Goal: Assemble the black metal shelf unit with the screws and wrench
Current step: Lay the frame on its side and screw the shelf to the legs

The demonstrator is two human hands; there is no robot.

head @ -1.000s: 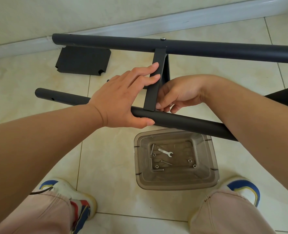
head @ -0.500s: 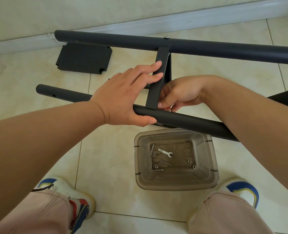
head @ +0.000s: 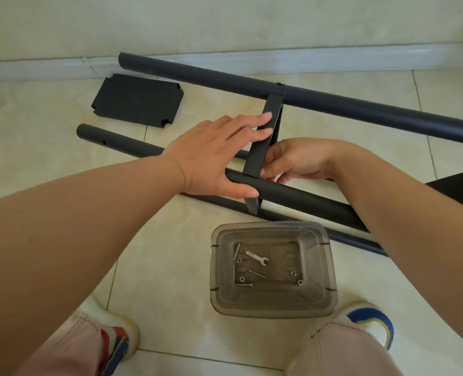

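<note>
- Head view: left hand (head: 214, 156) grips the near pole (head: 300, 195), thumb under it, fingers stretched forward with their tips on the bracket (head: 261, 147).
- Right hand (head: 296, 161) curls round the bracket's lower end where it meets the near pole; what the fingertips pinch cannot be told.
- Bracket, a flat black strip, spans from the near pole up to the far pole (head: 360, 108); a bolt head (head: 280, 83) shows on the far pole at that joint.
- Both poles lie across the tiled floor (head: 48, 131), the far one close to the baseboard (head: 333, 59).
- Black plate (head: 138, 100) lies flat on the floor between the poles' left ends.
- Clear bin (head: 272, 302) stands on the floor just before the near pole, between two shoes; inside lie the wrench (head: 257, 258), several screws (head: 237, 251) and nuts (head: 293, 273).
</note>
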